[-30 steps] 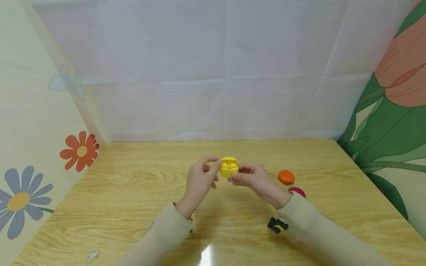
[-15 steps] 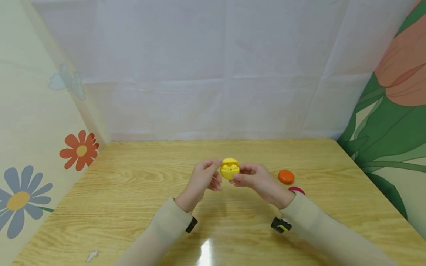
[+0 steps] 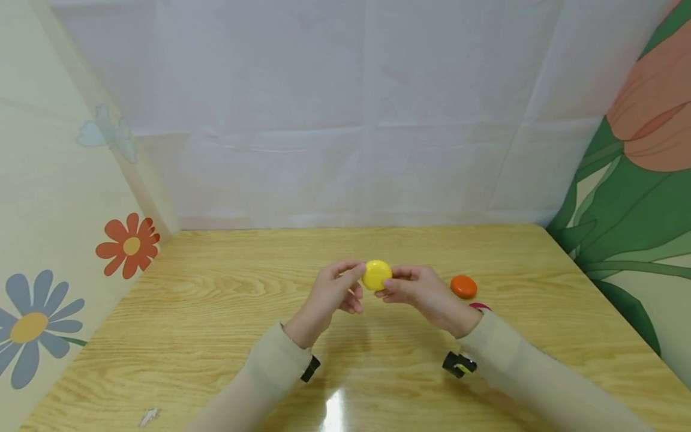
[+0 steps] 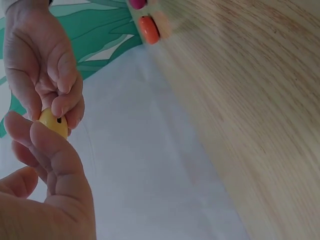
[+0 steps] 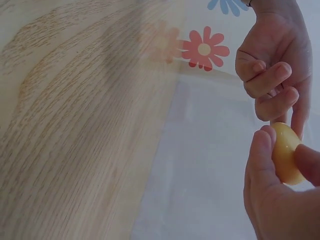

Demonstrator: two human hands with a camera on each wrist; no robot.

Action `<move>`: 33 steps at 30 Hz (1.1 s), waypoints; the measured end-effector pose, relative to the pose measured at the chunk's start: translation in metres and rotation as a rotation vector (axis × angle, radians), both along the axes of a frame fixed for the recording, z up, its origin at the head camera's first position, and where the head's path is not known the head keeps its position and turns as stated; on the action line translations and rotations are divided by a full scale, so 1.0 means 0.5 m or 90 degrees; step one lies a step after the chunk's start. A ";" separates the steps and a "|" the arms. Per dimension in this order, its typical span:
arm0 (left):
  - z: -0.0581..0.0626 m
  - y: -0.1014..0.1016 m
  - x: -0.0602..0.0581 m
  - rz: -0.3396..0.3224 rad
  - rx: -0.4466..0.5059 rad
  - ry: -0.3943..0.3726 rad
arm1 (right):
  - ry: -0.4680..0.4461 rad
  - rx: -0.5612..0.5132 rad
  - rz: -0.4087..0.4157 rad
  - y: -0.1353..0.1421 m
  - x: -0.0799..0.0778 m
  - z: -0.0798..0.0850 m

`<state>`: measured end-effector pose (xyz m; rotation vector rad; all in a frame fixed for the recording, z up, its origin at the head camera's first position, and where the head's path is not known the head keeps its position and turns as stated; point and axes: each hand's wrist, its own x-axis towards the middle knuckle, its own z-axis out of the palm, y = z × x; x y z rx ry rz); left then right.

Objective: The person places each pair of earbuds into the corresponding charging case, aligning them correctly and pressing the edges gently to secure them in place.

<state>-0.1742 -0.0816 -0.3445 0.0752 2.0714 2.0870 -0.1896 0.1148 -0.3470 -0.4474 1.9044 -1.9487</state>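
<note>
A round, glossy yellow earbud case is held up above the table between both hands, its lid down. My right hand grips the case from the right, thumb in front and fingers behind. My left hand pinches its left edge with thumb and forefinger; the other fingers are curled loosely below. In the right wrist view the yellow case sits between the right thumb and fingers, with left fingertips at its far end. A small dark slot marks the yellow case in the left wrist view.
A rounded orange case lies on the wooden table right of the hands. A magenta item beside it is mostly hidden by the right sleeve. A small whitish scrap is near the front left. A pale sheet hangs behind.
The yellow case stood with its lid raised, showing its inside; the lid is now down. Both hands have shifted slightly to the right, and the left thumb and forefinger have stayed at its edge.
</note>
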 end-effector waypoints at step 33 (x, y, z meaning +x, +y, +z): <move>-0.017 0.069 -0.036 -0.050 0.026 -0.086 | -0.030 0.148 0.034 0.108 -0.048 0.037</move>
